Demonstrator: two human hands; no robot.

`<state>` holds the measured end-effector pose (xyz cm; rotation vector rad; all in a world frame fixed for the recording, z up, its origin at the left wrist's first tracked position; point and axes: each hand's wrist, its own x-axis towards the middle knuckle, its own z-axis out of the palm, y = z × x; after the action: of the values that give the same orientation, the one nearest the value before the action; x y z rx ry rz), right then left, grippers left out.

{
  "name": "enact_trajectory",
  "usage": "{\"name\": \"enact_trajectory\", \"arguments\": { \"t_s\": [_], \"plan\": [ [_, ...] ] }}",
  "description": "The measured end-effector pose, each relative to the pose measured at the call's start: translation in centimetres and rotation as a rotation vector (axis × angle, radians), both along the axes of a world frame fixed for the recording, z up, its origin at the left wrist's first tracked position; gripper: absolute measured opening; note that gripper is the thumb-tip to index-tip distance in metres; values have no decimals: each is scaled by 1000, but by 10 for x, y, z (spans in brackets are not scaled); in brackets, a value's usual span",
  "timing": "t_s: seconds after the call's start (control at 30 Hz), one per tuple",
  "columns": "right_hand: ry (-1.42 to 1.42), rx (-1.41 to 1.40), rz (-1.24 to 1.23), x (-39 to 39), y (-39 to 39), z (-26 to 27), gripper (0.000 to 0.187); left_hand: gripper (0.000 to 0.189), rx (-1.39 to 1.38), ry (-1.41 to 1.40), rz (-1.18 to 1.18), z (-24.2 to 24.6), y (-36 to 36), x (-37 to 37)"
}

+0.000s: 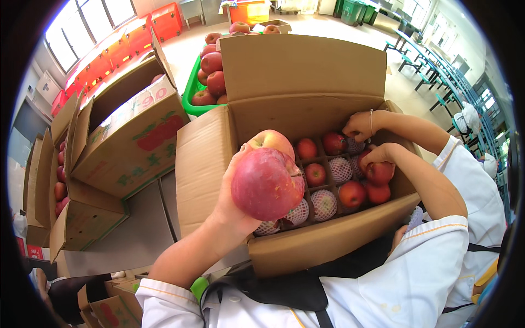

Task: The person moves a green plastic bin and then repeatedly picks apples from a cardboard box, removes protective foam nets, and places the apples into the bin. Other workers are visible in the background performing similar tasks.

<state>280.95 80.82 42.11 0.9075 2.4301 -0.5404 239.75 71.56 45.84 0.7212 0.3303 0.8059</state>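
My left hand [236,197] holds two apples above the left part of an open cardboard box [311,242]: a large red apple [266,184] in front and a yellow-red apple [272,141] partly hidden behind it. Inside the box, at its right side, my right hand [379,153] has its fingers closed on a red apple [379,173]. Cardboard dividers split the box into cells with several apples, some bare, such as one red apple [315,175], others in white foam nets, such as a netted apple [324,205]. My left palm is mostly hidden by the fruit.
A co-worker's hand [359,125] with a bracelet reaches into the box's back right, close to mine; another hand [397,240] is near a foam net [415,218]. A green basket [201,110] of apples stands behind. More cardboard boxes [135,143] stand left on the table [143,223].
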Motion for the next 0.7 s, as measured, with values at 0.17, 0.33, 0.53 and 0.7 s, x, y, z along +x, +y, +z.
{"name": "enact_trajectory", "arguments": {
  "t_s": [0.17, 0.33, 0.53, 0.7],
  "plan": [
    [37, 40, -149, 6, 7, -5, 24, 48, -268, -237, -35, -1, -6, -4],
    [265, 85, -393, -6, -7, 15, 23, 54, -222, -108, 3, -3, -19, -11],
    [241, 177, -148, 2, -9, 23, 26, 61, -422, -265, -102, -8, -30, -5],
    [569, 316, -346, 6, -2, 27, 22, 63, -643, -373, -192, -11, -35, 7]
  ]
}}
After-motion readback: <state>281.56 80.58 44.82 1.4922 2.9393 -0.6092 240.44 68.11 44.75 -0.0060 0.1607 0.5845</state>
